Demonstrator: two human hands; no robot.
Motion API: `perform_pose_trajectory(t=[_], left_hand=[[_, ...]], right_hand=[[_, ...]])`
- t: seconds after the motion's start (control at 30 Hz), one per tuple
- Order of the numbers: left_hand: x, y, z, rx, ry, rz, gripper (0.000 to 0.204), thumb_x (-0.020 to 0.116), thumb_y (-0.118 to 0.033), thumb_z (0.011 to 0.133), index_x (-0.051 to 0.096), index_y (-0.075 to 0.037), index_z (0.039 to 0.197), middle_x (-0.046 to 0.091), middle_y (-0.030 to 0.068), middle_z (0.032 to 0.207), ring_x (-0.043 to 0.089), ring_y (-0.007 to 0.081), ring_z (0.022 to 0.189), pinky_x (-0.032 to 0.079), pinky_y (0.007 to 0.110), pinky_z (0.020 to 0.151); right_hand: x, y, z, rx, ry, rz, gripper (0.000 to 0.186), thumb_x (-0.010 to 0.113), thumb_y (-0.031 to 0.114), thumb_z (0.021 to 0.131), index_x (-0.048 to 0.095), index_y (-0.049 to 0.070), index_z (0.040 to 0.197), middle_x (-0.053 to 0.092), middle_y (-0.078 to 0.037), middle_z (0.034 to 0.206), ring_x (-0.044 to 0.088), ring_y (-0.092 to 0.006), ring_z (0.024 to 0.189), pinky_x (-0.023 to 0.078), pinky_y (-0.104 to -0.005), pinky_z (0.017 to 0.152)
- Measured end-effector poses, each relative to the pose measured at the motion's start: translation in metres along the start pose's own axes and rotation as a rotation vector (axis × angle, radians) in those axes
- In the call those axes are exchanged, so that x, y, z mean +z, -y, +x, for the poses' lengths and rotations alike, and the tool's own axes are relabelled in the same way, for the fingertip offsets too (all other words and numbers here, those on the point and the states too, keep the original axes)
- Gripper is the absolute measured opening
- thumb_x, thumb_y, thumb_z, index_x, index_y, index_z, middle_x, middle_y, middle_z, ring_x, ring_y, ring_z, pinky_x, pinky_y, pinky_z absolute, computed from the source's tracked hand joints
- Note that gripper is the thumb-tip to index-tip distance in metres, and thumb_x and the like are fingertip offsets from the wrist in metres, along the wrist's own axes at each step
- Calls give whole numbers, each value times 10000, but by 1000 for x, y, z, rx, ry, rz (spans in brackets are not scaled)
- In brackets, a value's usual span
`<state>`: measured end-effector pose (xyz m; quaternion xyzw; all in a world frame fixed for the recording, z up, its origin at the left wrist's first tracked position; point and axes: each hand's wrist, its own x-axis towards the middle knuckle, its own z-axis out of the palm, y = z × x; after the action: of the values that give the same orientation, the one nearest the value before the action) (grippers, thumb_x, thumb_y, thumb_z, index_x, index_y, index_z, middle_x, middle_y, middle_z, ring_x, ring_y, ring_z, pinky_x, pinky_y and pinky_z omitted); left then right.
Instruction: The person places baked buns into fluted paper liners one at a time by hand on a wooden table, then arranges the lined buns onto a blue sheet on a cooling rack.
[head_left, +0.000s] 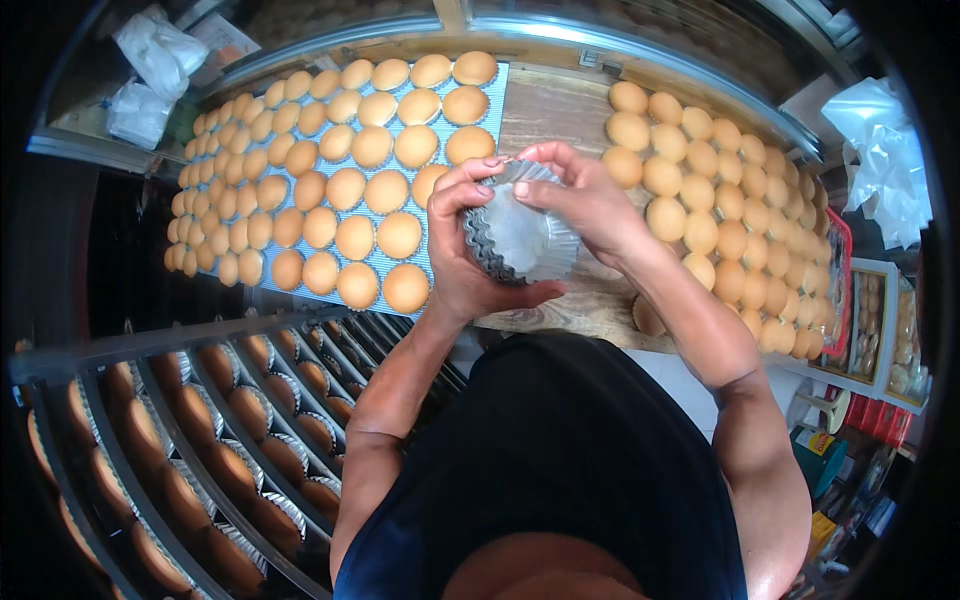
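A stack of fluted metal tins [525,235] is cradled in my left hand [455,245], whose fingers curl over its left side while the thumb lies along the bottom. My right hand [595,210] grips the top of the stack, its thumb on the pale inside of the uppermost tin and fingers over the far rim. Both hands are above a wooden worktop [545,115]. On my left, a blue ridged sheet [492,85] holds rows of round golden cakes [355,238]. More golden cakes [698,230] sit close together on the worktop to my right.
At lower left stands a dark metal rack [130,355] with cakes in fluted tins. A red-edged tray [840,255], a glass case [895,340] and red crates [870,420] are at the right. Plastic bags [880,160] lie at the right edge, others [150,60] at upper left.
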<state>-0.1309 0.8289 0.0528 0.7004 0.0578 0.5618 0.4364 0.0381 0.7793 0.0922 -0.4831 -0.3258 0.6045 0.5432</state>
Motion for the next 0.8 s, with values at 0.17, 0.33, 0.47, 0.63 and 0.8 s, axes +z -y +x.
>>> perform_pose_trajectory(t=[0.17, 0.33, 0.47, 0.63, 0.8], left_hand=[[-5, 9, -5, -124, -86, -121, 1050, 1054, -228, 504, 397, -133, 1317, 451, 179, 1384, 501, 324, 1316, 435, 489, 1112], [-2, 5, 1, 186, 28, 46, 1014, 1058, -240, 499, 439, -136, 1296, 457, 163, 1393, 503, 346, 1326, 438, 509, 1114], [-8, -2, 6, 92, 118, -45, 1013, 1067, -258, 474, 466, -136, 1281, 486, 162, 1391, 505, 349, 1327, 441, 512, 1113], [-10, -4, 7, 6, 195, -198, 1007, 1065, -239, 468, 482, -121, 1281, 512, 162, 1379, 512, 323, 1331, 439, 478, 1116], [-13, 0, 4, -28, 196, -205, 1017, 1062, -228, 465, 481, -118, 1293, 529, 157, 1372, 516, 312, 1327, 416, 460, 1121]], right_hand=[[-9, 2, -22, 25, 16, -139, 461, 747, 26, 892, 568, 29, 1317, 671, -56, 1188, 641, -106, 1079, 524, -287, 938], [3, -3, -41, 166, 24, 110, 495, 748, -23, 857, 555, -33, 1312, 686, -75, 1170, 664, -118, 1004, 536, -272, 901], [-17, 16, -33, 125, 20, -212, 579, 780, 23, 832, 549, -12, 1362, 676, -102, 1235, 652, -138, 1074, 537, -296, 917], [-16, 49, -28, -385, 93, -1150, 894, 911, 146, 655, 515, 54, 1452, 578, -132, 1420, 562, -270, 1315, 476, -392, 1094], [-6, 27, -25, -563, 189, -1101, 1016, 914, 79, 602, 464, 100, 1514, 543, -161, 1463, 518, -332, 1371, 438, -423, 1151]])
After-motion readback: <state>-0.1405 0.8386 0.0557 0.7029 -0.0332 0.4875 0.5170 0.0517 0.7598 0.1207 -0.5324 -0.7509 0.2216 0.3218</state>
